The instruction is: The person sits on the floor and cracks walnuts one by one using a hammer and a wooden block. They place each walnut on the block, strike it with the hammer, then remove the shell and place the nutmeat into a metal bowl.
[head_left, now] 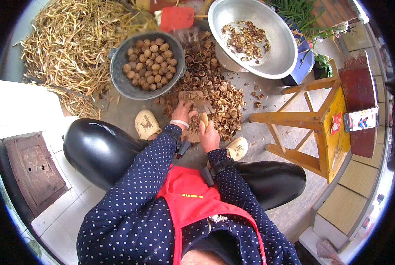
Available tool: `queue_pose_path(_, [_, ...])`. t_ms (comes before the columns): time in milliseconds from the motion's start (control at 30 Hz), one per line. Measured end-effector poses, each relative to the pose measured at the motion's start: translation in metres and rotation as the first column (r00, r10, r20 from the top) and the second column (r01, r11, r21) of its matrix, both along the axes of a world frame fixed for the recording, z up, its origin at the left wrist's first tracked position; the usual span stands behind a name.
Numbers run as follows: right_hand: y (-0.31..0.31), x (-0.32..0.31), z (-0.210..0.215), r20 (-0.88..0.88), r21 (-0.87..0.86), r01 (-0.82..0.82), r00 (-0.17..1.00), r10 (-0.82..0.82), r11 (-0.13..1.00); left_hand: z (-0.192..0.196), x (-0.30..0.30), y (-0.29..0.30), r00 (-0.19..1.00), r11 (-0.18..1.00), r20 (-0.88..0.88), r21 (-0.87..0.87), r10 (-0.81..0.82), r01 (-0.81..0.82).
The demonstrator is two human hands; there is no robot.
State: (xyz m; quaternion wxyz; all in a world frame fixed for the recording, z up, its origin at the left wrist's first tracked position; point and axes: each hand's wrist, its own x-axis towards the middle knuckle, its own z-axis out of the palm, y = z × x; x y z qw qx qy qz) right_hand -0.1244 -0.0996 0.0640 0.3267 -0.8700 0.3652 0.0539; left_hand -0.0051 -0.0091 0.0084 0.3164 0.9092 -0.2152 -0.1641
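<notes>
My right hand (210,136) grips the light wooden handle (204,118) of a tool whose greyish head (202,106) is smeared by motion, so its kind is unclear. Close to that head, my left hand (183,113) reaches down with bent fingers drawn together; whatever they pinch is hidden. A brown brick-like block (191,95) lies just beyond the left fingers. Cracked walnut shells (224,104) are heaped around both hands. Behind them, a dark bucket (118,81) holds many whole walnuts (149,64). Shelled walnut pieces (246,40) lie in a wide metal basin (279,66) at the far right.
Dry straw-like stalks (69,48) are piled at the far left. On the right stands a yellow wooden stool (334,137) with a phone (361,119) beside its seat. A red dustpan-like piece (176,18) lies at the back. My light clogs (147,124) flank the shells.
</notes>
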Motion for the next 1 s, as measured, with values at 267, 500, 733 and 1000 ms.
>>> queue_pose_path(267, [0.003, 0.001, 0.001, -0.050, -0.056, -0.026, 0.998, 0.024, 0.998, -0.005, 0.001, 0.000, 1.000, 1.000, 0.008, -0.026, 0.007, -0.007])
queue_pose_path(500, [-0.001, -0.001, 0.007, 0.095, -0.043, 0.042, 0.995, -0.038, 0.998, -0.005, 0.001, -0.001, 1.000, 1.000, 0.018, -0.005, 0.006, -0.006])
queue_pose_path(733, [0.004, 0.004, 0.009, -0.099, -0.047, -0.033, 0.995, 0.029, 0.998, -0.002, 0.000, -0.002, 0.999, 1.000, 0.040, 0.003, 0.000, 0.000])
queue_pose_path(1000, [0.000, 0.004, 0.018, 0.147, -0.019, 0.054, 0.988, -0.050, 0.998, 0.002, 0.003, -0.007, 0.998, 0.997, -0.061, 0.079, 0.011, -0.007])
